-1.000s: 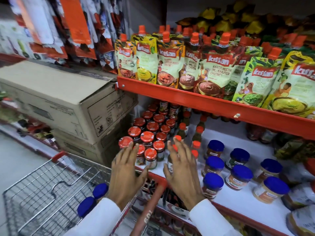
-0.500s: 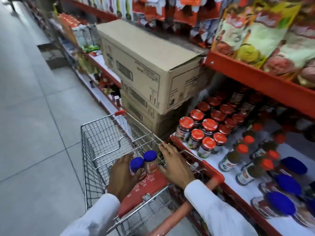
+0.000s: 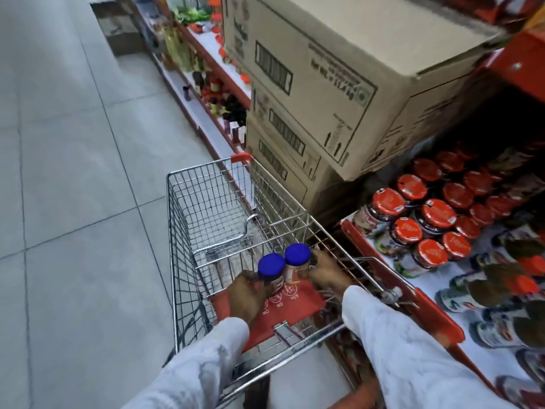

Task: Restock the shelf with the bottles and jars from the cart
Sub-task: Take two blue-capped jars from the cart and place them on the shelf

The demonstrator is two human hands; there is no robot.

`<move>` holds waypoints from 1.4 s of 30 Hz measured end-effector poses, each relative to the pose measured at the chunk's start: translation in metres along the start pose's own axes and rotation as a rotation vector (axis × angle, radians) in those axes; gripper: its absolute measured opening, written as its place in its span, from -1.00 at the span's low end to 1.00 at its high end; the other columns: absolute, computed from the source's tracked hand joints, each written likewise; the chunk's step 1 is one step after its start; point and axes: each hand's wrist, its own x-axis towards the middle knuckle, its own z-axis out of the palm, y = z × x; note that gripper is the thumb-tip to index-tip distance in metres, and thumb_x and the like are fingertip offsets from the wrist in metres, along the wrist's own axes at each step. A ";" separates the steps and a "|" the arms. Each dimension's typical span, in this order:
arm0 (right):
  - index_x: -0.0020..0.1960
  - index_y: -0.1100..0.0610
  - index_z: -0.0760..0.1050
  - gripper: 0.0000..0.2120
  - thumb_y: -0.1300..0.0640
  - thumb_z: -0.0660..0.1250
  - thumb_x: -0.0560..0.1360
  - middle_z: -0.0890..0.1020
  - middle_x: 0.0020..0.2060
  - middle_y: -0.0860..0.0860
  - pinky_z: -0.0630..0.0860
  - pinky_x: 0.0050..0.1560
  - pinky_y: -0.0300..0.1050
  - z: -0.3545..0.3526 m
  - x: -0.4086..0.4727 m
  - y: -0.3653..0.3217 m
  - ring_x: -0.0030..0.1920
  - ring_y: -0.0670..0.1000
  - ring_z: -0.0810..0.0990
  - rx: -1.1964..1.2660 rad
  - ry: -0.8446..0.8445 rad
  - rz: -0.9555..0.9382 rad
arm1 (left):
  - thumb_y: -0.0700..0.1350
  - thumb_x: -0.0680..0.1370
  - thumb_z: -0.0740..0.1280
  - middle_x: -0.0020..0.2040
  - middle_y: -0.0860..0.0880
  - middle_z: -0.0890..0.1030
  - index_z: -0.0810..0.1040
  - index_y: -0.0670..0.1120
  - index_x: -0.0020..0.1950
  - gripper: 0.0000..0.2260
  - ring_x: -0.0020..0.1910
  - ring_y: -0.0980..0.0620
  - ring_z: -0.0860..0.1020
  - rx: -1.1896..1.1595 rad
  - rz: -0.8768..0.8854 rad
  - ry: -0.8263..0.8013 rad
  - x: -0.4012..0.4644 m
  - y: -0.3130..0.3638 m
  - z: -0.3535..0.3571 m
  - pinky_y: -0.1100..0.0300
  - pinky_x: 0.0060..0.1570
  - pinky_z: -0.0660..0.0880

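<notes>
Two blue-lidded jars stand on the red child seat of the wire cart. My left hand is wrapped around the left blue-lidded jar. My right hand grips the right blue-lidded jar from its right side. The two jars touch each other. To the right, the white shelf with a red front edge carries red-lidded jars and, nearer me, blurred bottles and jars.
Stacked cardboard boxes stand just beyond the cart's right side, against the shelving. The cart basket ahead of the seat holds nothing visible. Grey tiled floor spreads to the left. More shelves with goods run down the aisle.
My hands left the shelf's jars and dropped into the cart; my view swung left and down. Both hands have closed on the two blue-lidded jars.
</notes>
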 end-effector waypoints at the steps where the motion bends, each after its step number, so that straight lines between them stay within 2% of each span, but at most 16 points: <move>1: 0.28 0.10 0.51 -0.31 0.33 0.59 0.18 0.68 0.11 0.04 0.56 0.19 0.01 0.001 -0.002 -0.005 0.11 0.05 0.65 -0.001 0.018 -0.008 | -0.13 0.31 0.58 -0.09 0.00 0.68 0.55 -0.07 -0.01 -0.66 -0.11 -0.02 0.63 -0.016 0.015 0.011 -0.001 0.000 0.003 0.28 -0.29 0.39; 4: 0.28 0.14 0.50 -0.31 0.35 0.59 0.18 0.67 0.05 0.01 0.52 -0.06 -0.25 0.001 -0.004 -0.012 0.04 0.01 0.64 -0.021 0.056 -0.017 | -0.11 0.25 0.62 -0.09 0.05 0.66 0.56 -0.07 0.11 -0.52 -0.13 0.03 0.61 -0.094 0.046 0.007 -0.005 0.005 0.013 0.29 -0.18 0.47; 7: 0.29 0.16 0.49 -0.29 0.36 0.60 0.18 0.66 0.03 -0.01 0.54 -0.02 -0.24 0.000 -0.008 -0.012 0.02 0.00 0.64 -0.023 0.065 -0.041 | -0.04 0.25 0.61 -0.04 0.01 0.70 0.58 -0.04 0.19 -0.46 -0.10 0.03 0.63 -0.143 0.084 0.038 -0.007 0.007 0.021 0.18 -0.01 0.55; 9: 0.28 0.18 0.51 -0.33 0.35 0.60 0.20 0.63 0.00 -0.02 0.50 -0.06 -0.40 -0.003 -0.011 -0.012 -0.10 -0.14 0.62 -0.038 0.066 -0.053 | -0.03 0.26 0.60 -0.03 -0.01 0.71 0.58 -0.04 0.17 -0.49 -0.09 0.00 0.64 -0.144 0.079 0.052 -0.005 0.006 0.023 0.14 0.00 0.56; 11: 0.25 0.22 0.53 -0.36 0.35 0.61 0.20 0.64 -0.02 -0.02 0.39 -0.24 -0.60 -0.006 -0.011 -0.011 -0.20 -0.34 0.56 -0.067 0.076 -0.092 | -0.04 0.23 0.62 -0.04 -0.05 0.72 0.58 -0.07 0.13 -0.49 -0.11 -0.03 0.65 -0.142 0.063 0.046 -0.002 0.006 0.023 0.19 -0.09 0.56; 13: 0.24 0.20 0.54 -0.37 0.30 0.62 0.20 0.68 0.04 0.02 0.41 -0.20 -0.56 -0.009 -0.013 -0.013 -0.15 -0.27 0.60 -0.102 0.075 -0.114 | -0.12 0.23 0.63 -0.07 -0.06 0.71 0.60 -0.12 0.10 -0.52 -0.22 0.07 0.61 -0.152 0.032 0.040 -0.002 0.007 0.017 0.48 -0.28 0.44; 15: 0.23 0.14 0.55 -0.36 0.24 0.64 0.18 0.69 0.07 0.03 0.51 -0.02 -0.31 -0.014 -0.021 -0.020 0.01 -0.06 0.64 -0.124 0.067 -0.117 | -0.20 0.25 0.63 -0.10 -0.04 0.69 0.60 -0.17 0.11 -0.53 -0.27 0.28 0.54 -0.173 0.023 0.033 -0.004 0.011 0.008 0.55 -0.35 0.42; 17: 0.19 0.12 0.56 -0.38 0.21 0.66 0.17 0.69 0.03 0.02 0.56 0.08 -0.12 -0.025 -0.035 -0.029 0.05 0.00 0.64 -0.113 0.093 -0.155 | -0.21 0.24 0.63 -0.05 -0.03 0.69 0.58 -0.16 0.13 -0.50 -0.23 0.35 0.53 -0.183 0.037 -0.005 -0.009 0.016 -0.004 0.52 -0.35 0.43; 20: 0.16 0.11 0.59 -0.40 0.17 0.67 0.14 0.71 -0.01 0.01 0.56 0.05 -0.15 -0.046 -0.068 -0.046 0.02 -0.01 0.66 -0.042 0.174 -0.245 | -0.13 0.23 0.65 -0.08 0.06 0.69 0.59 -0.10 0.13 -0.49 -0.16 0.30 0.59 -0.188 0.140 -0.038 -0.026 0.034 -0.030 0.47 -0.23 0.46; 22: 0.13 0.08 0.60 -0.41 0.15 0.68 0.14 0.72 -0.02 -0.01 0.57 0.03 -0.18 -0.064 -0.098 -0.058 0.01 -0.04 0.67 0.031 0.223 -0.291 | -0.10 0.20 0.66 -0.09 0.07 0.71 0.62 -0.05 0.10 -0.49 -0.14 0.20 0.66 -0.182 0.246 -0.041 -0.041 0.052 -0.048 0.30 -0.12 0.56; 27: 0.06 0.06 0.63 -0.44 0.20 0.70 0.10 0.74 -0.08 -0.08 0.59 -0.03 -0.31 -0.110 -0.185 -0.070 -0.05 -0.13 0.69 0.228 0.389 -0.373 | -0.13 0.16 0.68 -0.06 0.04 0.75 0.65 0.01 0.09 -0.47 -0.08 0.10 0.71 -0.267 0.455 -0.128 -0.076 0.107 -0.078 0.12 -0.09 0.60; 29: 0.05 0.08 0.65 -0.44 0.19 0.71 0.08 0.75 -0.10 -0.06 0.60 -0.02 -0.27 -0.126 -0.217 -0.065 -0.06 -0.12 0.70 0.275 0.452 -0.382 | -0.14 0.15 0.67 -0.04 0.02 0.75 0.65 -0.03 0.11 -0.45 -0.06 0.08 0.71 -0.293 0.524 -0.205 -0.097 0.130 -0.079 0.15 -0.09 0.61; 33: -0.05 0.04 0.66 -0.49 0.26 0.70 0.06 0.76 -0.12 -0.03 0.61 -0.06 -0.24 -0.161 -0.285 -0.041 -0.14 -0.14 0.67 0.329 0.576 -0.391 | -0.21 0.13 0.61 -0.04 -0.01 0.75 0.66 -0.14 0.11 -0.45 -0.08 0.11 0.70 -0.308 0.659 -0.387 -0.152 0.168 -0.056 0.30 -0.06 0.61; 36: -0.04 0.01 0.65 -0.47 0.18 0.72 0.04 0.76 -0.11 -0.07 0.63 -0.01 -0.10 -0.187 -0.342 -0.006 -0.12 -0.11 0.69 0.356 0.683 -0.380 | -0.29 0.16 0.57 -0.01 -0.02 0.75 0.64 -0.19 0.13 -0.47 -0.08 0.13 0.69 -0.283 0.765 -0.517 -0.200 0.185 -0.021 0.33 -0.05 0.60; 39: 0.03 0.00 0.65 -0.40 0.04 0.71 0.01 0.76 -0.11 -0.08 0.64 0.00 -0.02 -0.205 -0.392 0.037 -0.08 -0.10 0.70 0.353 0.789 -0.338 | -0.35 0.20 0.56 0.05 -0.11 0.73 0.61 -0.23 0.19 -0.45 0.00 0.03 0.69 -0.240 0.810 -0.647 -0.236 0.188 0.018 0.24 0.04 0.61; 42: 0.01 -0.01 0.64 -0.44 0.09 0.71 0.05 0.75 -0.13 -0.11 0.59 -0.10 -0.15 -0.215 -0.446 0.084 -0.12 -0.17 0.69 0.349 0.913 -0.294 | -0.27 0.14 0.66 0.07 -0.15 0.72 0.60 -0.24 0.18 -0.38 0.06 -0.08 0.69 -0.183 0.873 -0.735 -0.275 0.188 0.063 0.15 0.08 0.61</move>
